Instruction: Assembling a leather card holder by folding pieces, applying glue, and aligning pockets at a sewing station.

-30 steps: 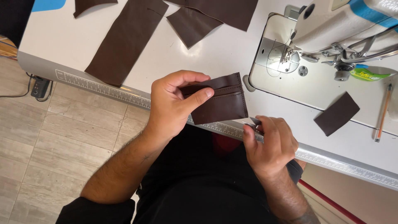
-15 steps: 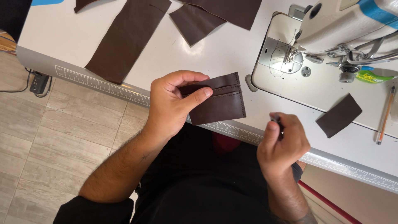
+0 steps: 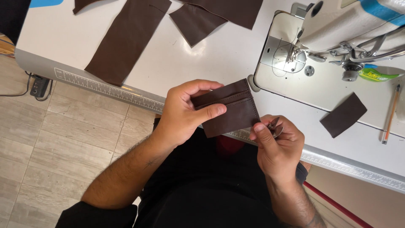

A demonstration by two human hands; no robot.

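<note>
The left hand (image 3: 185, 114) pinches a dark brown leather card holder (image 3: 230, 107) between the thumb and the other fingers, holding it in the air just in front of the edge of the white bench (image 3: 63, 38), and the right hand (image 3: 276, 147) is closed around a small metal tool (image 3: 274, 126) (it looks like thread snips, but most of it is hidden in the fist) whose tip is just beside the lower right corner of the card holder. Behind the card holder stands the sewing machine (image 3: 333, 25), with a small brown leather piece (image 3: 344, 114) and a pencil (image 3: 390, 114) to its right; to the left of the card holder a long leather strip (image 3: 126, 40) lies on the bench. I judge the risk is at that corner: if the blades close too near the seam, they may nick the leather or cut a stitch. The thumb grip is also light, so a pull from the tool could twist the piece away.
</note>
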